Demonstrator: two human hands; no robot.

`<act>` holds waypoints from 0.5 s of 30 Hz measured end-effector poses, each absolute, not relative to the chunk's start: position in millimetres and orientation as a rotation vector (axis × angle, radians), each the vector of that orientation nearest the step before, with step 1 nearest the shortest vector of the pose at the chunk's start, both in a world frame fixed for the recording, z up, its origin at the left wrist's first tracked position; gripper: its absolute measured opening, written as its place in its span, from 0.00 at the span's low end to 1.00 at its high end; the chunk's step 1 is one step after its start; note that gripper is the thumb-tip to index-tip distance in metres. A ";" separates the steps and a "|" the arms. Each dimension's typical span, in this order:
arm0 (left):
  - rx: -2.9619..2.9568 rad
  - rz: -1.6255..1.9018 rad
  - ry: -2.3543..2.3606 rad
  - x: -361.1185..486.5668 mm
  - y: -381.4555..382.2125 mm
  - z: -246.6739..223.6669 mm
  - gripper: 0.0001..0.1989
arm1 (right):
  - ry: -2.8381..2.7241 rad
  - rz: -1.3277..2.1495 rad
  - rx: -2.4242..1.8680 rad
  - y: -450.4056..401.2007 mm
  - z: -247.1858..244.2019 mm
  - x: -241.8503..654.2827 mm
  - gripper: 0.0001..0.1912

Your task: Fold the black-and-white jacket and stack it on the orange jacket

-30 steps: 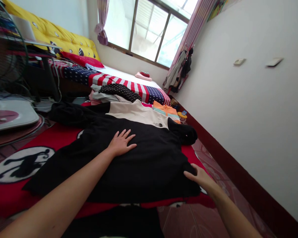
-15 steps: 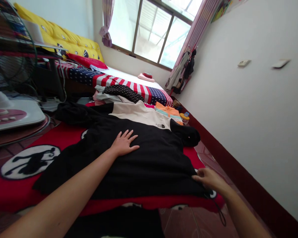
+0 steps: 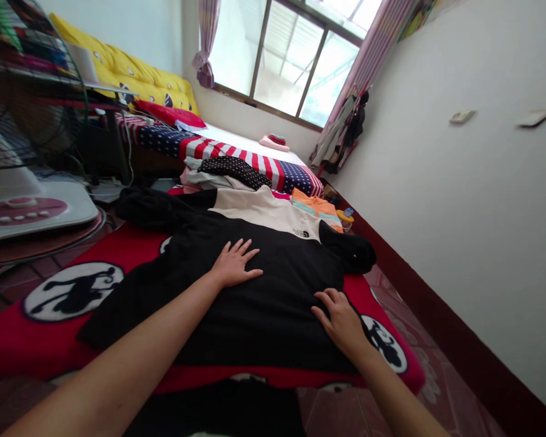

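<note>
A black sweatshirt (image 3: 273, 315) with a cream upper panel (image 3: 264, 206) and a small chest logo lies spread on a red blanket (image 3: 136, 233). My left hand (image 3: 233, 265) rests flat on its middle, fingers spread. Over the lower right part of the black cloth is my right hand (image 3: 341, 318), its fingers slightly bent and the thumb apart, with no cloth visibly pinched. The sleeves reach out to both sides, the left one bunched up. My right hand and forearm hide part of the right side edge.
Folded clothes (image 3: 227, 173) and an orange striped garment (image 3: 316, 206) lie beyond the sweatshirt. A fan (image 3: 27, 200) stands at left, with a bed (image 3: 236, 145) behind. The wall (image 3: 459, 212) runs along the right. Black cloth (image 3: 218, 409) lies at the near edge.
My right hand has moved inward and up from the lower right hem onto the cloth, its grip loosened. The hanging cord no longer shows. My left hand stays on the sweatshirt; the view has shifted slightly.
</note>
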State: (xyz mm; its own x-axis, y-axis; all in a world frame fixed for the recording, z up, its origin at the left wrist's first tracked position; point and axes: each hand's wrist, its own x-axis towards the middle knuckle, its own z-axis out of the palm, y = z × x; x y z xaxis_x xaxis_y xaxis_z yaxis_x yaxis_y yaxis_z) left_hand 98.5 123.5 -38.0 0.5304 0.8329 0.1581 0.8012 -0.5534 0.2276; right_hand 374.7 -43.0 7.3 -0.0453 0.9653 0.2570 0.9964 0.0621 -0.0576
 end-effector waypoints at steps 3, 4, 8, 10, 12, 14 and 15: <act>2.632 0.379 1.415 99.1 123.7 -38.4 0.40 | -2.197 -0.081 -2.194 -54.0 26.5 373.7 0.14; 2.631 0.384 1.418 99.2 124.0 -38.9 0.40 | -2.201 -0.037 -2.249 -52.4 34.6 370.9 0.15; 2.628 0.375 1.423 98.6 124.3 -40.0 0.41 | -2.075 -0.048 -2.073 -28.1 42.4 366.2 0.15; 2.631 0.367 1.409 97.8 123.5 -39.1 0.41 | -2.053 -0.024 -1.950 -11.1 28.8 373.5 0.21; 2.628 0.364 1.399 97.2 122.3 -37.4 0.42 | -2.073 0.036 -2.080 7.5 14.1 382.6 0.24; 2.620 0.362 1.402 97.1 121.4 -36.1 0.42 | -2.055 0.058 -2.324 27.3 7.2 385.5 0.23; 2.616 0.363 1.408 97.2 121.2 -35.9 0.42 | -2.037 0.047 -2.398 37.2 7.4 382.4 0.21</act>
State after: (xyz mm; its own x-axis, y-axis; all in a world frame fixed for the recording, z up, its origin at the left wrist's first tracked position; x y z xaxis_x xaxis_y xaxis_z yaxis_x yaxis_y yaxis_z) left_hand 97.2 121.2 -35.9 0.5305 0.8359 0.1410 0.7998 -0.5487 0.2434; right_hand 382.4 37.2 7.4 0.1616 0.9865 -0.0264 0.9867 -0.1620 -0.0155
